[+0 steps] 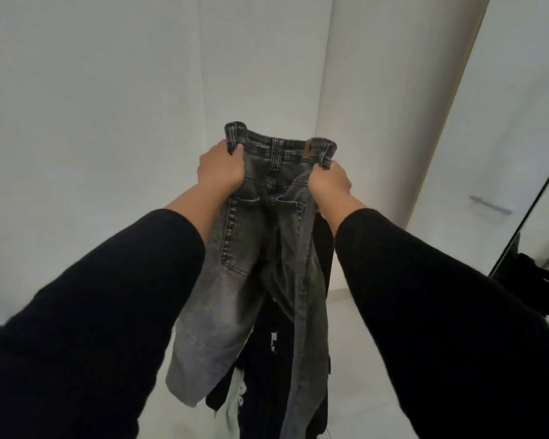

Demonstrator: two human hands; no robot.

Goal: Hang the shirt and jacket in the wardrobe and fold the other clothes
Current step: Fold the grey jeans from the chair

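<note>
- Jeans [263,248] held up in the air before a white wall, seat side to camera, legs hanging.
- Left hand [221,167] and right hand [330,182] each clench a waistband corner.
- Step, likely: folding the jeans. Next: bring legs together, find a flat surface.

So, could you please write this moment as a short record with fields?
item held: grey jeans, back side to camera
left hand: grips waistband, left end
right hand: grips waistband, right end
jeans state: held up, legs hanging, not folded
behind jeans: dark clothes
right side: handle on white door
</note>
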